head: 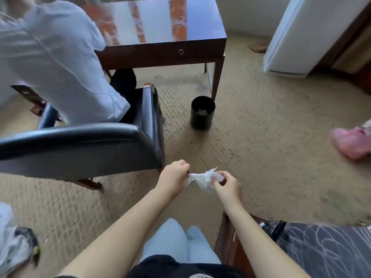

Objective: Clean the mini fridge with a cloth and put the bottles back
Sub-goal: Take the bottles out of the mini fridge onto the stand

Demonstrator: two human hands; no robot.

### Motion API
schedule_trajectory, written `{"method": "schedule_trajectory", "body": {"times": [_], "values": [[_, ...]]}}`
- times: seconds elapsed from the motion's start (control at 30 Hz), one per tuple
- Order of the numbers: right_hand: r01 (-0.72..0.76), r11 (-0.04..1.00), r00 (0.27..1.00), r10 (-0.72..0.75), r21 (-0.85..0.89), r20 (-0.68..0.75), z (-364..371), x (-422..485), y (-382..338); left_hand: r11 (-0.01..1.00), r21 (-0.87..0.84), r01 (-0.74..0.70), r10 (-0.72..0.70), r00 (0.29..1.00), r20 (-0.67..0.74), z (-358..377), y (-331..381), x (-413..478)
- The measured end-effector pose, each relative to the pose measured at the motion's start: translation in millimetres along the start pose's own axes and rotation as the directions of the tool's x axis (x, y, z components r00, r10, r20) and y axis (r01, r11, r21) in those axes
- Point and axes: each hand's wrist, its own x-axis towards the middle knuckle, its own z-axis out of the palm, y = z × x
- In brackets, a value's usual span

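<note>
Nearest the camera are the wearer's own knees in pale blue trousers [176,239], directly below the two hands, with bare forearms reaching forward over them. The left hand [174,177] has its fingers curled and pinches one end of a crumpled white cloth [200,180]. The right hand [226,185] pinches the other end between thumb and fingertips, so the cloth hangs stretched between the hands, above the beige carpet [271,177].

Just left of the left hand and touching nothing it holds stands a black leather chair [80,145]; a seated person in a light shirt [50,57] occupies it, facing away. Beyond the hands stands a round black bin [202,112] on the carpet, beside the leg of a dark wooden desk [160,23] with a glossy top. Far beyond the right hand, to its right, a white door panel [297,35] stands open. Right of the right hand, well apart, lies a pink shoe [351,142]. Below that hand, dark patterned fabric [321,243] lies on a wooden edge.
</note>
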Motion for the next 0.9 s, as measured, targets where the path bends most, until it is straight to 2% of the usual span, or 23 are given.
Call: {"method": "schedule_trajectory", "body": {"times": [0.27, 0.47, 0.6, 0.77, 0.9], "values": [[-0.066, 0.996, 0.998, 0.067, 0.059, -0.004, 5, 144, -51, 0.993, -0.116, 0.001, -0.001, 1.000, 0.001, -3, -18, 179], [-0.175, 0.984, 0.985, 0.175, 0.028, 0.000, 9, 277, -98, 0.987, -0.161, 0.002, 0.015, 0.994, 0.108, -1, -52, 326], [-0.264, 0.962, 0.965, 0.262, 0.077, 0.025, 4, 353, -122, 0.980, -0.201, 0.007, 0.016, 0.994, 0.113, -4, -68, 408], [-0.331, 0.942, 0.942, 0.328, 0.049, 0.067, 12, 449, -126, 0.970, -0.196, 0.142, -0.111, 0.980, 0.162, 15, -97, 489], [-0.378, 0.926, 0.918, 0.376, -0.008, 0.123, 41, 541, -115, 0.939, -0.218, 0.265, -0.236, 0.960, 0.150, 51, -123, 549]]}}
